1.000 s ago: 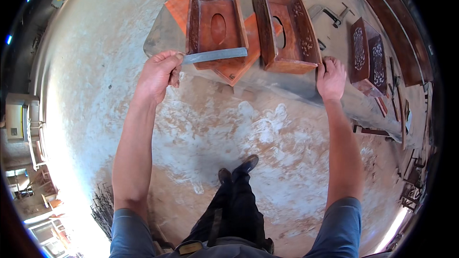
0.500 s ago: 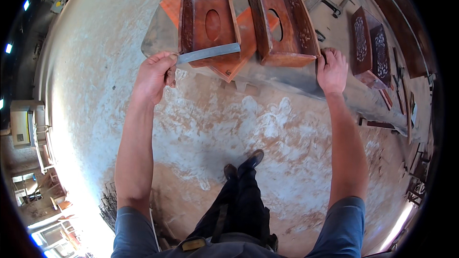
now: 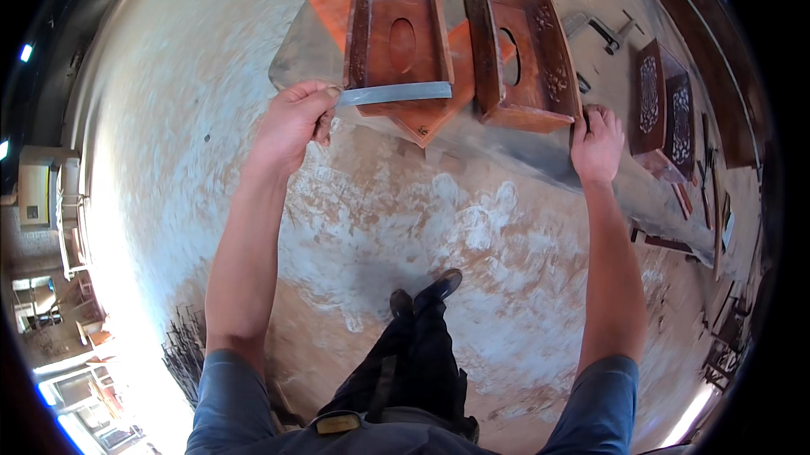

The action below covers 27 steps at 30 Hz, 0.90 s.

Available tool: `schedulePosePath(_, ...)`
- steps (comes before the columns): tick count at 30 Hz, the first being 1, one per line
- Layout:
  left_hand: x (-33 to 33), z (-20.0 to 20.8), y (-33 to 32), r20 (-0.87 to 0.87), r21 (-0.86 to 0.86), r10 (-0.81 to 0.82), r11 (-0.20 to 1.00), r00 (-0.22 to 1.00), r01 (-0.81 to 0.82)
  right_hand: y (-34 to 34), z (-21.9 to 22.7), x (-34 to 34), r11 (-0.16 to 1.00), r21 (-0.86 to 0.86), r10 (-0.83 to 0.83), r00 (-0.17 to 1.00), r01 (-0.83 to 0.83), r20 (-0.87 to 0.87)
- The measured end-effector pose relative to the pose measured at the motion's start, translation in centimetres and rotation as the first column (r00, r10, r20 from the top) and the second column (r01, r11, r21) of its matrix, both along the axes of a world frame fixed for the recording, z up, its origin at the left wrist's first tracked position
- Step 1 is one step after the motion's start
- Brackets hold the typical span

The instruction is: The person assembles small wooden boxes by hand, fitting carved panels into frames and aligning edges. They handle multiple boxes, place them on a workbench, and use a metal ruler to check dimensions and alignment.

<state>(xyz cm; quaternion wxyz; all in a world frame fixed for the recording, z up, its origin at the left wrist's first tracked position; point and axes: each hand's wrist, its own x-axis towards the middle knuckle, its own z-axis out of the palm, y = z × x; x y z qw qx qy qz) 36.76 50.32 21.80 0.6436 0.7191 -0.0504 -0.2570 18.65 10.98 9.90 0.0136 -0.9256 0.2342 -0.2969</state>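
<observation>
My left hand [image 3: 295, 126] pinches one end of a flat grey strip [image 3: 395, 94]. The strip lies across the near end of an open reddish-brown wooden box [image 3: 398, 21], which has an oval hole in its bottom. To the right stands a second box of the same kind [image 3: 531, 50], with carved inner sides and an oval opening. Beside that box's near right corner is my right hand [image 3: 597, 147], its fingers curled and the thumb side against the corner. Whatever those fingers grip is hidden. An orange panel [image 3: 422, 128] sits under the boxes.
A clamp [image 3: 612, 33] lies on the grey work surface [image 3: 295, 59] beyond my right hand. Farther right are a carved dark box [image 3: 662, 109] and several sticks [image 3: 709, 168]. A long brown board [image 3: 717, 50] runs along the right rim.
The view has shifted, so boxes and hands appear farther right and slightly lower. The strip still crosses the left box's near end, and both hands keep their places beside the boxes.
</observation>
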Motion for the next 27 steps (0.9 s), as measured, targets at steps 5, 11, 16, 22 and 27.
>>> schedulePosePath(5,0.28,-0.13,0.23,0.016,-0.004,-0.024,1.0,1.0,0.024,0.18,0.14,-0.05,1.0,-0.018,-0.012,1.0,0.011,-0.025)
schedulePosePath(11,0.28,-0.25,0.42,0.018,-0.013,-0.011,1.0,1.0,0.011,0.41,0.17,0.09,0.999,-0.039,-0.023,0.999,0.022,-0.042)
schedulePosePath(16,0.14,-0.12,0.17,0.017,0.012,0.004,1.0,1.0,-0.004,0.53,0.4,0.08,0.998,-0.044,-0.047,0.995,0.043,-0.085)
schedulePosePath(22,0.3,-0.57,0.42,0.017,0.012,-0.011,1.0,1.0,0.011,0.59,0.33,0.11,0.999,-0.015,-0.038,0.996,0.037,-0.085)
schedulePosePath(27,0.24,-0.43,0.42,0.018,0.025,-0.02,1.0,1.0,0.02,0.62,0.36,0.06,0.999,-0.013,-0.036,0.995,0.035,-0.093)
